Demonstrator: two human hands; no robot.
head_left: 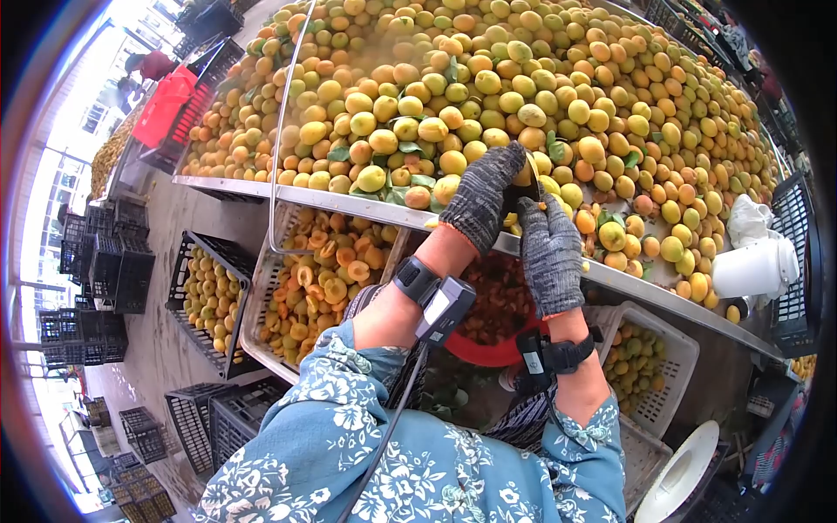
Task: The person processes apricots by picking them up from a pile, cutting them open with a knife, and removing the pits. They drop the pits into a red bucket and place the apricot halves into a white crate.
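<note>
My left hand (484,196) and my right hand (551,253), both in grey knit gloves, meet over the front edge of a table heaped with apricots (418,131). The fingers of both are bent and closed. Between them shows a dark, curved thing (524,177) with a yellowish edge; I cannot make out what it is or which hand grips it. Bits of orange flesh show by the right fingertips. Right below the hands stands a red tub (497,351) with brown pieces in it, probably apricot stones. A pale crate (253,336) of halved apricots is beside it on the left.
The table's metal rim (349,204) runs across in front of me, with a bent metal rod (277,157) at its left. A black crate (218,240) of whole apricots stands left, a pale crate (676,366) right. A white container (754,268) sits at the table's right end.
</note>
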